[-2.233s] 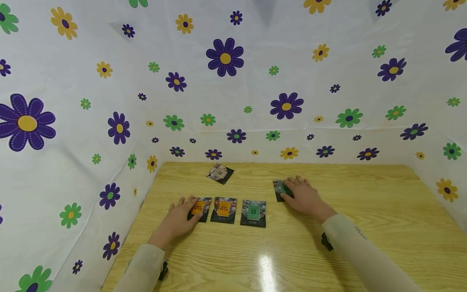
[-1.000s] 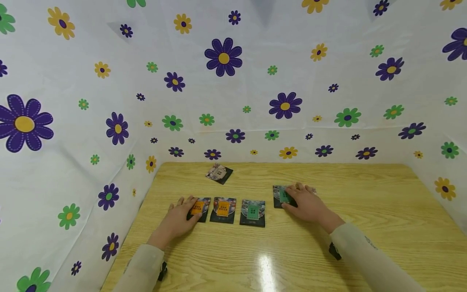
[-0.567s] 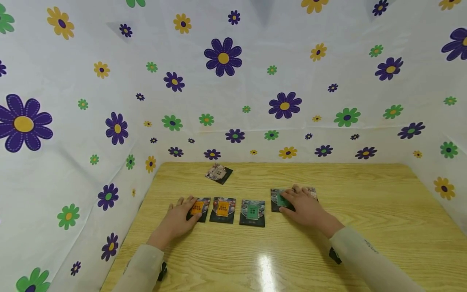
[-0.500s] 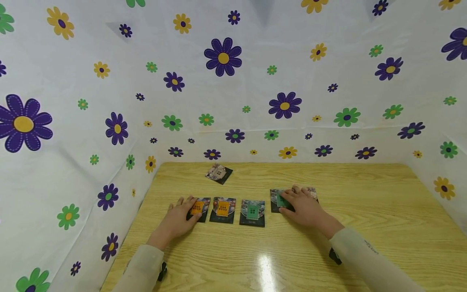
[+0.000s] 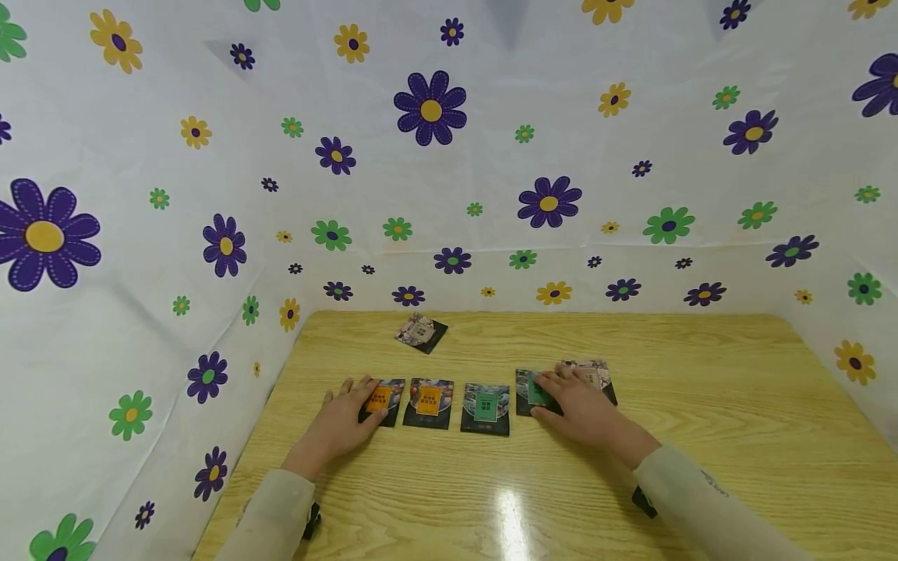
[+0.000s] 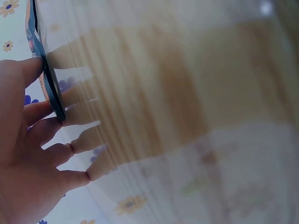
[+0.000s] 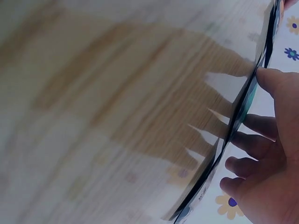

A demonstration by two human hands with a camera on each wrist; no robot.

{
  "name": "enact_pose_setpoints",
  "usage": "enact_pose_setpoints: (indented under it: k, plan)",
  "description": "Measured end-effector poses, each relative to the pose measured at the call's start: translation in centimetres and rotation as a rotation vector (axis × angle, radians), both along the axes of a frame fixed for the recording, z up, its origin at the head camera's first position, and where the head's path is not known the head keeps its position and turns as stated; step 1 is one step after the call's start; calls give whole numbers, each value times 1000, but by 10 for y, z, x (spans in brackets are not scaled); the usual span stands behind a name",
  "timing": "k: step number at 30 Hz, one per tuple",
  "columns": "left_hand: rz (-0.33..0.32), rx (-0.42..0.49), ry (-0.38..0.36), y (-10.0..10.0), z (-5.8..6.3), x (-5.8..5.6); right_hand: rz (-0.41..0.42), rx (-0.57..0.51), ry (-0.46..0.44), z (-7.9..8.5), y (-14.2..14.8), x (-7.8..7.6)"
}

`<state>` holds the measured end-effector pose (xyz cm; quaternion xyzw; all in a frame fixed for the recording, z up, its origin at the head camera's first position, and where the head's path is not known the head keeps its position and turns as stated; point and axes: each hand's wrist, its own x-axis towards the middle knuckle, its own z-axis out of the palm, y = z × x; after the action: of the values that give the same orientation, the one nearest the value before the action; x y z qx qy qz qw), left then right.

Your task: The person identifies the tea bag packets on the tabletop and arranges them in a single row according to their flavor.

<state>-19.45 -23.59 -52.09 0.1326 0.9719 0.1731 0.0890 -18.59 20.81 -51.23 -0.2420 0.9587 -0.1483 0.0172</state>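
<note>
While your left hand (image 5: 340,421) rests on the leftmost orange-labelled packet (image 5: 392,399), your right hand (image 5: 584,407) rests over a green-labelled packet (image 5: 524,388), both grips wide with fingers extended. Between them on the wooden table (image 5: 414,499) lie a second orange-labelled packet (image 5: 429,402) and another green-labelled packet (image 5: 486,408). One pale-labelled packet (image 5: 599,375) shows partly behind your right fingers; a tilted pale packet (image 5: 421,333) lies farther back.

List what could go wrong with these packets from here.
The right hand touches a green-labelled packet and hides part of a pale-labelled packet, so moving it might drag both. Pushed left, the first could ride onto its green-labelled neighbour. The left hand rests on an orange-labelled packet; a slip might knock it crooked.
</note>
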Motion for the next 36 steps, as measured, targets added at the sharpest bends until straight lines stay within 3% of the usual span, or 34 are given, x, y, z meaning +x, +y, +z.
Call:
enact_pose_setpoints:
  k: [36]
  plan:
    - [-1,-2,-2,1,1,0,42,37,-20,3,-9,26]
